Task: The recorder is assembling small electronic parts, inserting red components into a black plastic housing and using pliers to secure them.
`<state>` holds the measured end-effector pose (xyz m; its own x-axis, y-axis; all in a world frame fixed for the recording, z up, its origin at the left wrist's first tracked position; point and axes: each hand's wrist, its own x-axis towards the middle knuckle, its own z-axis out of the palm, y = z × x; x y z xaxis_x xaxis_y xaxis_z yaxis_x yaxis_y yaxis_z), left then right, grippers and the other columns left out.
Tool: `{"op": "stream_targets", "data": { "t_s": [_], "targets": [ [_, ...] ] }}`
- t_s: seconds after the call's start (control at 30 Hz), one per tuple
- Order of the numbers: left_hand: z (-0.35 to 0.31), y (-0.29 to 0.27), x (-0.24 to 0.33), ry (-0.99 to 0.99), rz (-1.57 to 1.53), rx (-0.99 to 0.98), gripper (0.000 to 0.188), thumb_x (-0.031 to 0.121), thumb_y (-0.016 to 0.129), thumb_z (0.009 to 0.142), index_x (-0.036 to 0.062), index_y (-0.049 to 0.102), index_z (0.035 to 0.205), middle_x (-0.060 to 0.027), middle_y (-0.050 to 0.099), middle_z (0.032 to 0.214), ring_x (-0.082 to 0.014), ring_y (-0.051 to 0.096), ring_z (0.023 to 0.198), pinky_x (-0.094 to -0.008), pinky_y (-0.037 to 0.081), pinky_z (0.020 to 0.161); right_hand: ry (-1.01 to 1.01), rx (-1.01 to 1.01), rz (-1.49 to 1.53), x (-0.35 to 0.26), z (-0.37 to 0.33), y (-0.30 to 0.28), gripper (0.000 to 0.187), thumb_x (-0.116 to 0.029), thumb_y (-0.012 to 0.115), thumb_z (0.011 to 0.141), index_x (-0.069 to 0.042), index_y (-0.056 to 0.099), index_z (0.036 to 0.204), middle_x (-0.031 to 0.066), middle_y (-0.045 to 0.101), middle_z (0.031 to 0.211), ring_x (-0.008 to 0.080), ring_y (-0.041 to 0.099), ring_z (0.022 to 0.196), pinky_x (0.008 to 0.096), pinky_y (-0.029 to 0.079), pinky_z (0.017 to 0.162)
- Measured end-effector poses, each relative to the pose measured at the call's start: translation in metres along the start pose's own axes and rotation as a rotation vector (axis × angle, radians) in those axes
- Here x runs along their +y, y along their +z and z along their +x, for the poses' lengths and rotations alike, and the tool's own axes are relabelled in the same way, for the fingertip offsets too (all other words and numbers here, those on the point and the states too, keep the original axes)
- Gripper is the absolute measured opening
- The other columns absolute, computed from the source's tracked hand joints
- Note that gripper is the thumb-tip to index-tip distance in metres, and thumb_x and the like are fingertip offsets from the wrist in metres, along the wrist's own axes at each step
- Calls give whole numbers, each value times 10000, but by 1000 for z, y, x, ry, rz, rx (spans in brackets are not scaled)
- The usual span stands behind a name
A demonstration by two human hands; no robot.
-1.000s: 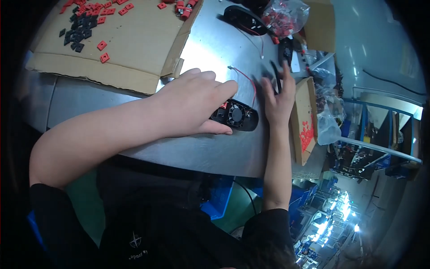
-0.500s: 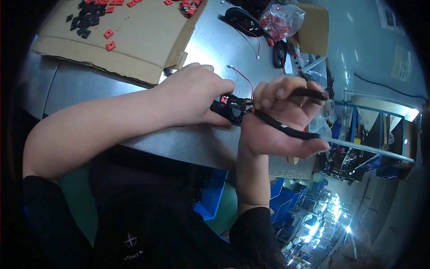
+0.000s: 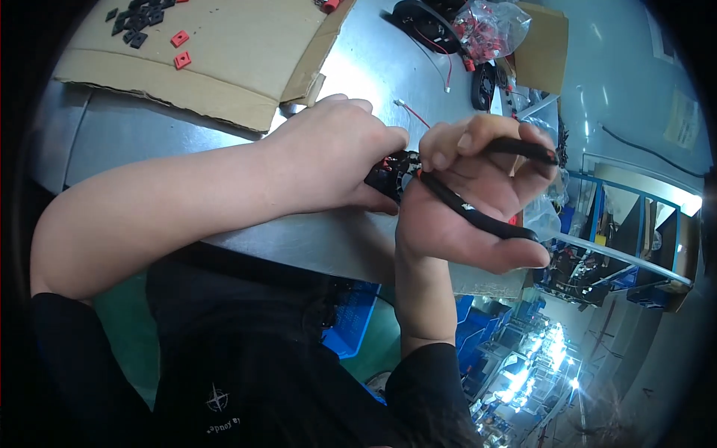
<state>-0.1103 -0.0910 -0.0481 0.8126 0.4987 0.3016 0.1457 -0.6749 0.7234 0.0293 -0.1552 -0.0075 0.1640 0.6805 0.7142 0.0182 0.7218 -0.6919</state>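
My left hand [image 3: 347, 142] is closed around a small black fan unit [image 3: 382, 175] with a red patch on it, held just over the metal bench. Fingers and thumb cover much of that unit. In my right hand [image 3: 478, 183] is a pair of pliers with black handles [image 3: 467, 210], spread apart across the palm. Their jaws point left, at the fan unit's right side, and are mostly hidden by my fingers; I cannot tell whether they touch it. A thin red cable [image 3: 412, 112] with a white plug lies just beyond my hands.
On the left, a cardboard tray [image 3: 224, 67] holds black [image 3: 134, 21] and red [image 3: 180, 39] diamond-shaped pieces. Black fans [image 3: 426, 28], a clear bag of red parts [image 3: 493, 31] and a cardboard box [image 3: 541, 48] stand at the back right. Below the bench is a blue crate [image 3: 351, 325].
The view has shifted slightly, so the bench items sit further right and higher. My right hand has turned a little, and the pliers' jaws are more covered. Both hands keep their hold.
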Motion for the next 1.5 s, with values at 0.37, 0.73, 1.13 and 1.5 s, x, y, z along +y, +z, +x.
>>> {"op": "stream_targets", "data": {
  "t_s": [0.37, 0.73, 1.13, 1.5],
  "targets": [
    [-1, 1, 1, -24, 25, 44, 485, 459, 868, 772, 59, 702, 991, -176, 727, 900, -384, 696, 976, -479, 552, 903, -28, 19, -19, -5, -5, 0, 972, -897, 479, 869, -94, 473, 1416, 118, 543, 968, 193, 504, 745, 334, 419, 639],
    [-2, 1, 3, -56, 33, 20, 487, 449, 869, 784, 60, 706, 1028, -161, 740, 948, -362, 707, 998, -454, 557, 931, 15, -58, -46, -1, -2, -2, 927, -890, 444, 896, -93, 502, 1367, 108, 552, 954, 175, 502, 708, 310, 401, 593],
    [-1, 4, 0, -92, 24, -23, 460, 387, 879, 791, 71, 694, 1069, -159, 746, 983, -369, 707, 1019, -459, 553, 936, 369, 224, -78, -25, -5, 24, 957, -903, 589, 772, -38, 510, 1173, 85, 513, 901, 191, 475, 758, 343, 438, 702],
    [8, 6, -7, 59, -12, -26, 458, 337, 883, 772, 118, 677, 1117, -150, 718, 1010, -351, 687, 1058, -443, 517, 970, 376, -217, 313, -6, 6, -32, 690, -868, 587, 830, -201, 417, 808, -57, 321, 601, 85, 257, 492, 290, 213, 494]
  ]
}}
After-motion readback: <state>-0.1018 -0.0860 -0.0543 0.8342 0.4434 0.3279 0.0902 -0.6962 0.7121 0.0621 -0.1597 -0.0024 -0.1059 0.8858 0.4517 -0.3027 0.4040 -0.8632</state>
